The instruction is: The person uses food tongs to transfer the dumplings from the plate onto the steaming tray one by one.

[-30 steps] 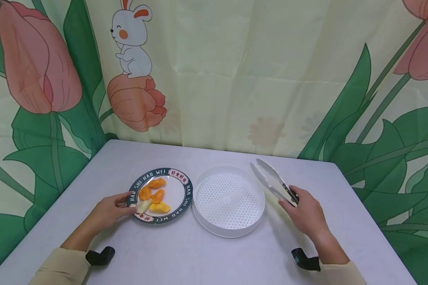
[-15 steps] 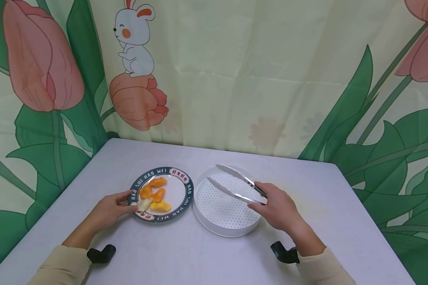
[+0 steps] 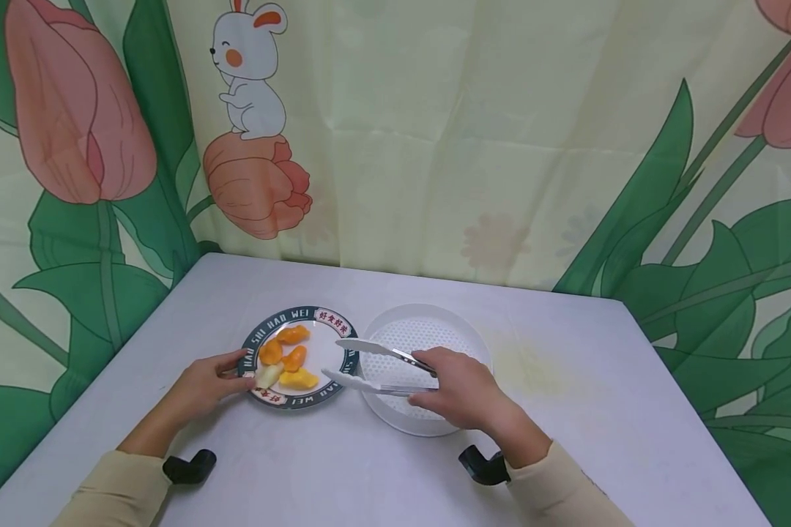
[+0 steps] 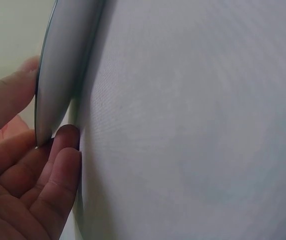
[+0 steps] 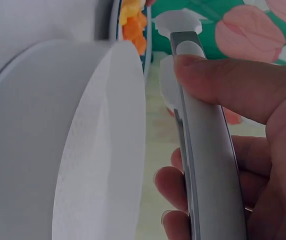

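The right hand grips the tongs, thumb on one arm and fingers curled round the other; the two metal arms stand spread. The long axis of the tongs runs leftward from the hand, roughly parallel to the far edge of the table. The tips reach over the right rim of the plate; I cannot tell their height above it. Five food pieces lie in the left half of the plate, to the left of the tips, and the centre orange piece sits in line with the gap between them. The left hand pinches the plate's left rim, thumb above and fingers at the edge below; it is the nearer hand to the pieces, with the pale piece just beside its fingertips. The plate stands left of the white perforated tray, towards the table's left edge. Whether plate and tray touch cannot be determined from here. Markings: the plate's dark rim carries HAO SHI HAO WEI in white capitals; a label panel at its upper right appears to read 好食好味. No marking is legible on the tongs or tray.
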A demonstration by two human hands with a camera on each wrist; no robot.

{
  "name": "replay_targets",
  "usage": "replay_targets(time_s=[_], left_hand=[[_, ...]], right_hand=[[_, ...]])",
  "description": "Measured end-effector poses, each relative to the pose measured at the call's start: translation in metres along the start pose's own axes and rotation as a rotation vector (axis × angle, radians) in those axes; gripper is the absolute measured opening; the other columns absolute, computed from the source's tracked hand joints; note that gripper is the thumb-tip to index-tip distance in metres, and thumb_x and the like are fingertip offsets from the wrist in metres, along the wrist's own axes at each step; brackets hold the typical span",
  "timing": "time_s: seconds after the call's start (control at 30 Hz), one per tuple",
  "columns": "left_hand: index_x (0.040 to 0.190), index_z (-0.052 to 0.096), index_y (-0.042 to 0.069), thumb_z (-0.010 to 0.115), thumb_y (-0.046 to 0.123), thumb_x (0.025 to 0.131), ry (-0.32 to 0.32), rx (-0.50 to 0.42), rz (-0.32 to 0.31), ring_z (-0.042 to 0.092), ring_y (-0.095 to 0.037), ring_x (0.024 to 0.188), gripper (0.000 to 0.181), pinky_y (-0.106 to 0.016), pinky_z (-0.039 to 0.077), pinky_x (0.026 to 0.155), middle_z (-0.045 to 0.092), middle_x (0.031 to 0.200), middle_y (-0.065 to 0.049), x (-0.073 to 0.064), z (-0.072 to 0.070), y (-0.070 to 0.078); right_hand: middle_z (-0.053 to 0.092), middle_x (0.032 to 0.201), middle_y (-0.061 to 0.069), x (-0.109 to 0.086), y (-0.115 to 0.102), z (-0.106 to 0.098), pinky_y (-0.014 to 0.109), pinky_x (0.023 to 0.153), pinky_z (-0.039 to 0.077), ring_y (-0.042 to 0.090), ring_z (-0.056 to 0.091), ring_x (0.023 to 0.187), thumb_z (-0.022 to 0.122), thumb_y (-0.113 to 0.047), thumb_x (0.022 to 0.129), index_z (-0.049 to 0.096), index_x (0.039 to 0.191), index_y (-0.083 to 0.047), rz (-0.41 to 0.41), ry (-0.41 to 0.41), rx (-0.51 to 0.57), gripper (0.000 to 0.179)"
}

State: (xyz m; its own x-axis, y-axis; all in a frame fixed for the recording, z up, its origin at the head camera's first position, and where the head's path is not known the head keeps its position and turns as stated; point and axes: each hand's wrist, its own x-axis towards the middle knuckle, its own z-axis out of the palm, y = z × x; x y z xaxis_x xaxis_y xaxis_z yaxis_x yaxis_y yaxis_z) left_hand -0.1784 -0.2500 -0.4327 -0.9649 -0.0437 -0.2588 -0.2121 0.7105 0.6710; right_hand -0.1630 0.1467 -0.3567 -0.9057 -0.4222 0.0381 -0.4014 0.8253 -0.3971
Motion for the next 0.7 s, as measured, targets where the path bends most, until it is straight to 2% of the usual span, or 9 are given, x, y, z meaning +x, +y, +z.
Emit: replay_targets(time_s=[0.17,0.5,0.7], left_hand=[[0.152,0.036,-0.002,0.076,0.046,0.087,0.003,-0.008,0.0,0.045,-0.051,0.128,0.09,-0.056,0.048,0.098,0.043,0.144,-0.036,0.0,0.0,-0.001],[0.151,0.037,-0.003,0.076,0.045,0.087,0.006,-0.019,-0.002,0.045,-0.051,0.129,0.089,-0.057,0.047,0.099,0.042,0.146,-0.035,0.003,0.001,-0.002],[0.151,0.037,-0.002,0.076,0.045,0.087,0.005,-0.018,-0.005,0.044,-0.051,0.13,0.089,-0.058,0.047,0.099,0.041,0.146,-0.035,0.002,0.002,-0.003]], right_hand=[[0.069,0.12,0.006,0.01,-0.012,0.006,0.044,0.083,0.053,0.023,0.064,0.102,0.081,-0.03,0.082,0.065,0.132,-0.01,-0.046,-0.041,-0.012,0.056],[0.069,0.121,0.005,0.019,-0.028,0.015,0.045,0.083,0.055,0.024,0.065,0.105,0.081,-0.033,0.083,0.066,0.132,-0.011,-0.066,-0.095,-0.104,0.056],[0.07,0.117,0.003,0.023,-0.036,0.02,0.043,0.081,0.055,0.021,0.065,0.1,0.08,-0.034,0.084,0.066,0.131,-0.012,-0.071,-0.118,-0.134,0.053]])
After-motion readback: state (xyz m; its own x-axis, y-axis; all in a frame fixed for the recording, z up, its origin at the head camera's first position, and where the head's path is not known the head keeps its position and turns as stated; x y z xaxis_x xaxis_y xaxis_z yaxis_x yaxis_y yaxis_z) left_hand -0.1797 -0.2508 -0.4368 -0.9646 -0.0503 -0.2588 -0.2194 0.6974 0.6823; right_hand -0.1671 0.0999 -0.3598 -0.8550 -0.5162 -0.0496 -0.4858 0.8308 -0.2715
